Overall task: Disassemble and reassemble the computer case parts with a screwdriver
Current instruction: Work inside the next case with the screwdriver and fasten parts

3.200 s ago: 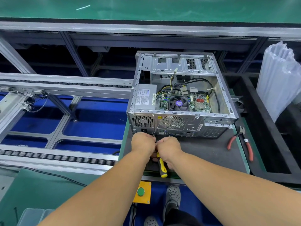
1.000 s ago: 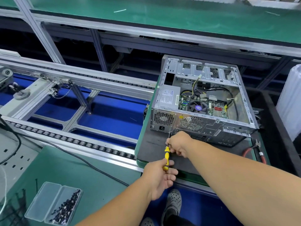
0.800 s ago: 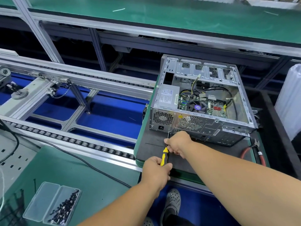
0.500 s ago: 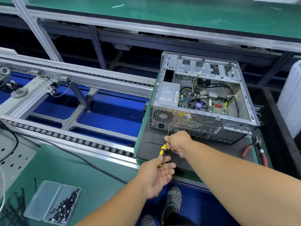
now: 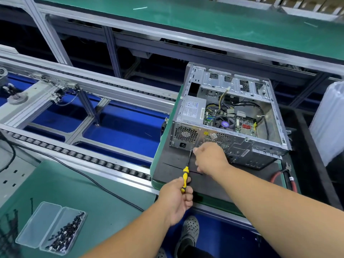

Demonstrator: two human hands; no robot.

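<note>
Nearest, the left hand point(image 5: 176, 197) grips the screwdriver point(image 5: 185, 178) by its yellow handle, fingers curled round it. Its shaft slants up to the rear panel of the case point(image 5: 229, 116) (lying open on a grey pad), where the right hand point(image 5: 211, 158) pinches the tip, fingers together. Pliers point(image 5: 284, 176) lie right.

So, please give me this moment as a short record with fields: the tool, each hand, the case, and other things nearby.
tool: screwdriver, tip at the case's rear panel
left hand: grips the yellow handle
right hand: fingers at the shaft's tip
computer case: side open, on a grey mat
nearby: screw box, red pliers
</note>
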